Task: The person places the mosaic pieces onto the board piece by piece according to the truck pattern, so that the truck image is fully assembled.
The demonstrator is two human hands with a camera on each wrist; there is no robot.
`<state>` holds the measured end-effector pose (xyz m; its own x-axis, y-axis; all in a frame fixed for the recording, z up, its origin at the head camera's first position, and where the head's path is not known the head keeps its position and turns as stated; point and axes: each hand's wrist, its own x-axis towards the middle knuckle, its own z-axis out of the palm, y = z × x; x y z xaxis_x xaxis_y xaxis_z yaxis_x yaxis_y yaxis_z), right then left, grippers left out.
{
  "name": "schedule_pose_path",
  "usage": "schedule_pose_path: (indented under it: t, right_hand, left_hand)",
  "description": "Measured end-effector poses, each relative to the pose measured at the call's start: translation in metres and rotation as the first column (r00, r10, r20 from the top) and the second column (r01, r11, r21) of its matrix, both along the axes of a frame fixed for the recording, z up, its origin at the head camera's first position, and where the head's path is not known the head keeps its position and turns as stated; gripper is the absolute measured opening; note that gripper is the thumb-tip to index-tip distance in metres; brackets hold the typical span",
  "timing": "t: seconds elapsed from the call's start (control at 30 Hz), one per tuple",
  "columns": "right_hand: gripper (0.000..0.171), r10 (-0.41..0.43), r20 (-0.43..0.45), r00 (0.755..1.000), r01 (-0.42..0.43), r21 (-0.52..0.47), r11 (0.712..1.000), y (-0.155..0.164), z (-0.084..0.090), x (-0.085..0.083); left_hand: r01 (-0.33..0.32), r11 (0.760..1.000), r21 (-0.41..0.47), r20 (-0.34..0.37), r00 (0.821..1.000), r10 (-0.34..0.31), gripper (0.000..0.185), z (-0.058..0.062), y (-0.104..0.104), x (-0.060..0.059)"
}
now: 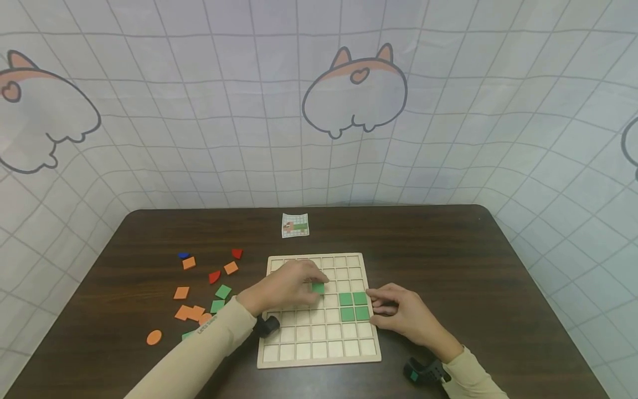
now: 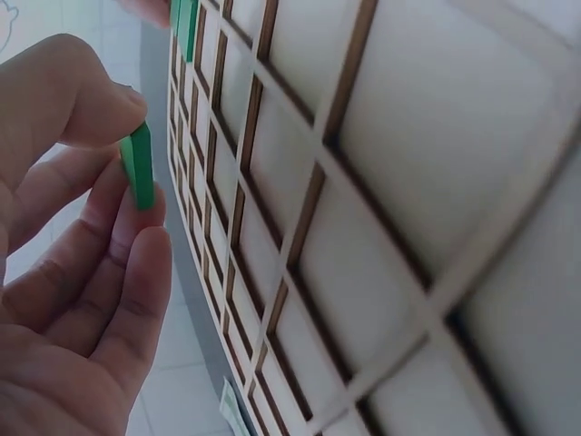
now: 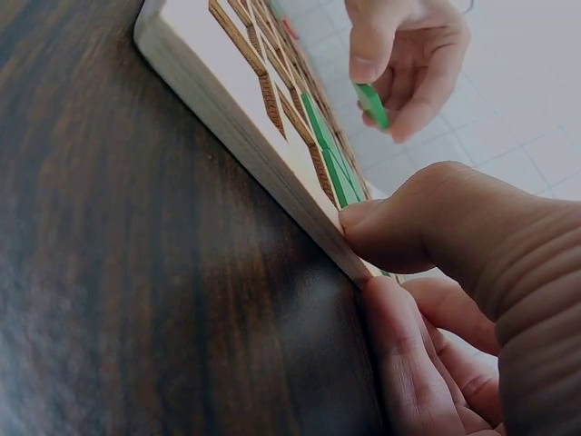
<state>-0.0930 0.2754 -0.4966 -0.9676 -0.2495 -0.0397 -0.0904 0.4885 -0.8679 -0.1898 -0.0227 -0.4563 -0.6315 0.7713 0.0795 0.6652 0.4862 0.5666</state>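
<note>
A pale wooden grid board lies on the dark table. Several green square tiles fill cells on its right side. My left hand hovers over the board's middle and pinches a green square tile between thumb and fingertips; the same tile shows edge-on in the left wrist view, just above the grid cells. My right hand rests against the board's right edge, its curled fingers touching the rim, holding nothing. The left hand's tile is also visible in the right wrist view.
Loose orange, green, red and blue pieces are scattered on the table left of the board. A small pattern card lies behind the board. A printed cloth backdrop surrounds the table.
</note>
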Motion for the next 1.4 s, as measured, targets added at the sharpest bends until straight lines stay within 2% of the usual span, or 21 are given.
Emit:
schedule_pose_path:
  t: [0.17,0.63,0.9,1.4]
  right_hand:
    - [0.053,0.000,-0.011,1.000,0.000,0.002,1.000,0.001,-0.001,-0.001]
    - [0.053,0.009,-0.016,1.000,-0.009,0.001,1.000,0.000,-0.002,0.000]
    - [0.052,0.007,-0.029,1.000,-0.006,0.018,1.000,0.000,0.000,0.000]
    - [0.052,0.004,-0.022,1.000,-0.004,0.011,1.000,0.000,0.001,0.000]
  left_hand:
    - [0.024,1.000,-0.010,-0.022,0.999,-0.025,0.034,-0.002,0.007,0.003]
    - [0.031,0.998,-0.045,0.032,0.999,-0.030,0.031,-0.012,0.020,0.009]
    - [0.013,0.998,-0.070,0.028,1.000,-0.011,0.032,-0.013,0.023,0.012]
    - [0.020,0.999,-0.046,0.013,1.000,-0.019,0.033,-0.014,0.024,0.012]
